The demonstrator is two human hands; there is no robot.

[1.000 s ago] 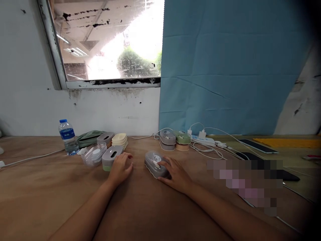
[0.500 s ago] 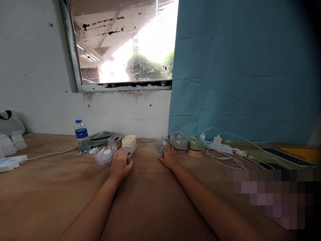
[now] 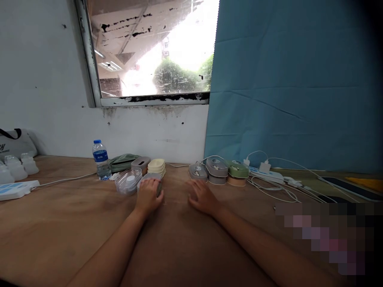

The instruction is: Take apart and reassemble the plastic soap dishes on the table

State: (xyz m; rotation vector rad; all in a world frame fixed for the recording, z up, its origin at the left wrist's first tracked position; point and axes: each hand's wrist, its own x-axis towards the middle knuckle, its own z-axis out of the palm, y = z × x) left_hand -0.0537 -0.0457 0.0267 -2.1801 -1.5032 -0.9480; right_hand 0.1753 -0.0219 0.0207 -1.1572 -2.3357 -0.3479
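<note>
As left hand [image 3: 149, 197] curves over container [image 3: 153, 175], right hand [image 3: 204, 198] arches loosely, palm-down

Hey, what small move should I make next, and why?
I'd probably draw the grey rounded plastic box toward the middle of the brown tabletop: your left hand lies over that box, while your right hand looks open and empty, just in front of the low grey lidded plastic container.
</note>
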